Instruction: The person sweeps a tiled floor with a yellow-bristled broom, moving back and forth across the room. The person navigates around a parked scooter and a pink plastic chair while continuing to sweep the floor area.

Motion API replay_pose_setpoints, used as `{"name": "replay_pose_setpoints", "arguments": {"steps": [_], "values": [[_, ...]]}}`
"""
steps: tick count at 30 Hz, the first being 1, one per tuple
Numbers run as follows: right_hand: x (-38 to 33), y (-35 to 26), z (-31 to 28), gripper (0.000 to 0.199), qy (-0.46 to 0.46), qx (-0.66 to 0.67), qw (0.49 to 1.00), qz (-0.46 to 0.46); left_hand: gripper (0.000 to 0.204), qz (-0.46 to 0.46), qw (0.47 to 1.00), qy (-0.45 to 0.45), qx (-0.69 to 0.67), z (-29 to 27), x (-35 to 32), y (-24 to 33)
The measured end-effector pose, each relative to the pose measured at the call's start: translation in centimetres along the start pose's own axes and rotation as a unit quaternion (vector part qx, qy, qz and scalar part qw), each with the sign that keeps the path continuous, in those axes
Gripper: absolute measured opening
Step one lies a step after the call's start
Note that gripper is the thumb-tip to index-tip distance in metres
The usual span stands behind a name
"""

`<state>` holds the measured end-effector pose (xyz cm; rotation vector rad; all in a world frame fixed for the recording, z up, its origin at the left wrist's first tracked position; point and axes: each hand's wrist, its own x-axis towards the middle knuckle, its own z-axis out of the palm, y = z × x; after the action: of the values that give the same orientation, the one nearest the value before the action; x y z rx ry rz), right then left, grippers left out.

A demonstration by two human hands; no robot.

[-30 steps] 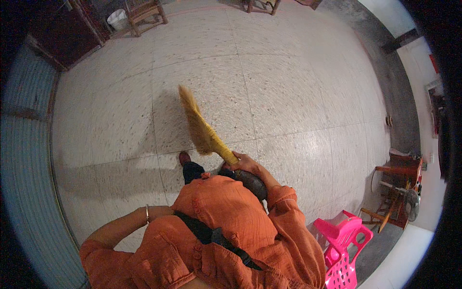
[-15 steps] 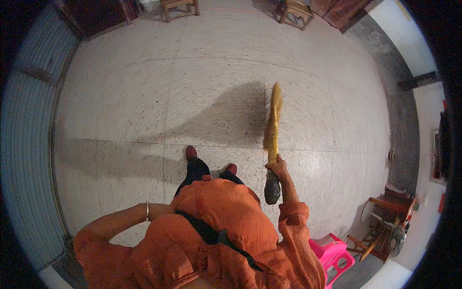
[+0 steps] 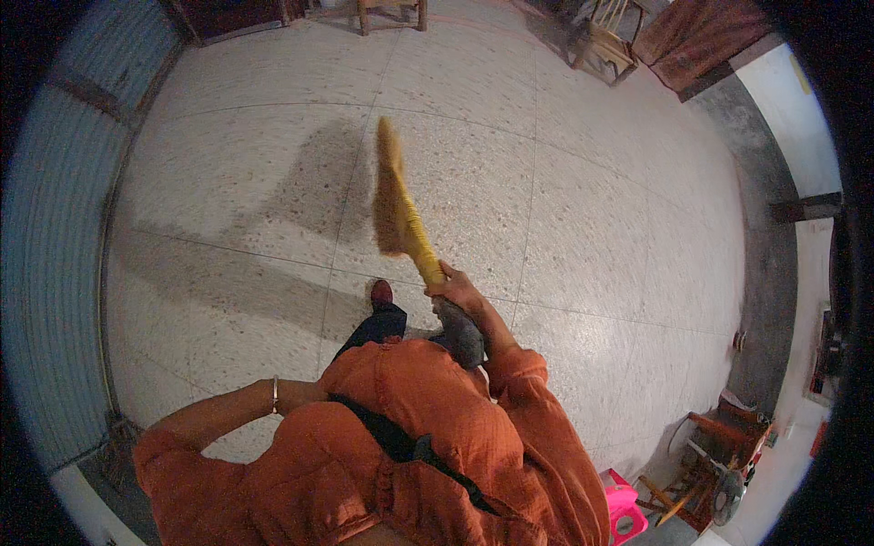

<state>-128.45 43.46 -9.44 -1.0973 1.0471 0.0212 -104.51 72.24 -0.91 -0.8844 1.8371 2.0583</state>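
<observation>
My right hand [image 3: 458, 289] is closed around a short hand broom [image 3: 414, 232] where its yellow-wrapped neck meets the dark grey handle end. The broom slants forward and left over the speckled floor [image 3: 583, 227], its tan bristles fanning along its left side. Whether the bristles touch the floor cannot be told. My left arm is bent at my side, with a bracelet on the wrist. Only the back part of my left hand [image 3: 302, 395] shows against my orange shirt [image 3: 419, 382]; its fingers are hidden behind the shirt.
Wooden stools stand at the far edge, one left of centre [image 3: 391, 14] and one to the right [image 3: 605, 50]. A corrugated blue-grey shutter [image 3: 55, 246] runs along the left. At lower right are a pink plastic stool [image 3: 624, 505], a wooden chair [image 3: 719, 437] and a fan [image 3: 728, 496].
My right hand has swung the broom from the right toward the left, in front of my feet. The view has turned slightly; my left arm stays at my side.
</observation>
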Motion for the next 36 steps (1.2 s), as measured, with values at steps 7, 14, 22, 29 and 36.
{"name": "replay_pose_setpoints", "arguments": {"steps": [7,14,22,29,36], "values": [[7.3,-2.7,3.5,0.051,-0.083,0.033,0.996,-0.001,0.024,0.083,0.995,0.052,0.023,-1.7,-3.7,-2.9],[5.0,-1.1,-0.4,0.040,0.029,0.121,0.989,0.078,0.034,0.025,0.997,0.034,-0.065,-5.9,-7.7,-2.4],[5.0,1.7,-4.0,0.067,0.180,0.099,0.979,0.013,0.029,0.096,0.994,0.045,-0.024,-10.3,-7.9,-3.0],[7.9,-6.0,-4.0,0.042,0.091,0.064,0.993,-0.043,0.027,0.032,0.998,0.026,-0.054,-15.2,-7.6,1.3],[17.1,-12.3,-7.4,0.050,-0.021,0.074,0.996,-0.040,0.029,0.080,0.991,0.107,-0.015,-17.8,-1.5,-1.4]]}}
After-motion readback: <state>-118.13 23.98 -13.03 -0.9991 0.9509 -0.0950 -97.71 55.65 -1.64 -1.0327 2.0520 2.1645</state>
